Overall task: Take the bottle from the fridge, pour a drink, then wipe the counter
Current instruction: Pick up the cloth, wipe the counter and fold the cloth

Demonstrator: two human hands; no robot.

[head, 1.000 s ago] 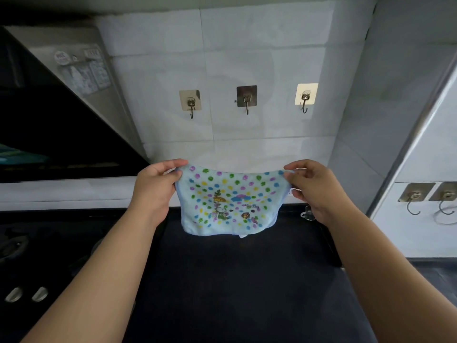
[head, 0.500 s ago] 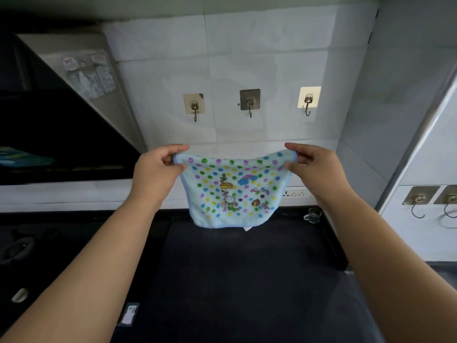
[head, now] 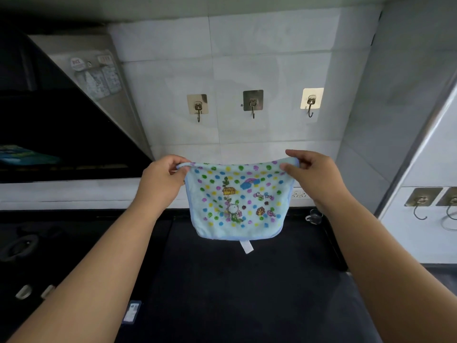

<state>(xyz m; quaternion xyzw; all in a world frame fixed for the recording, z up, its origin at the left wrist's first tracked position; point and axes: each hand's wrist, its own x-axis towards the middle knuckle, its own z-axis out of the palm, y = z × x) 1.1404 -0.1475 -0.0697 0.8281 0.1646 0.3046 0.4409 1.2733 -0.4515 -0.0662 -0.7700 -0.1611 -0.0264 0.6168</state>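
One dotted cloth [head: 236, 201] (a white tag hanging below) is held spread above the dark counter [head: 235, 293], its top corners pinched by the left hand [head: 162, 180] and right hand [head: 314, 174]. Three wall hooks [head: 252, 105] are counted behind.

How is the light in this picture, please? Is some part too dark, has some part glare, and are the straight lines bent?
Head view: the tiled wall is evenly lit; the right wall hook glares bright; the counter and range hood are nearly black, detail lost. The spotted cloth, pinched by the left hand and right hand, is sharp. Wide-angle bending curves the edges.
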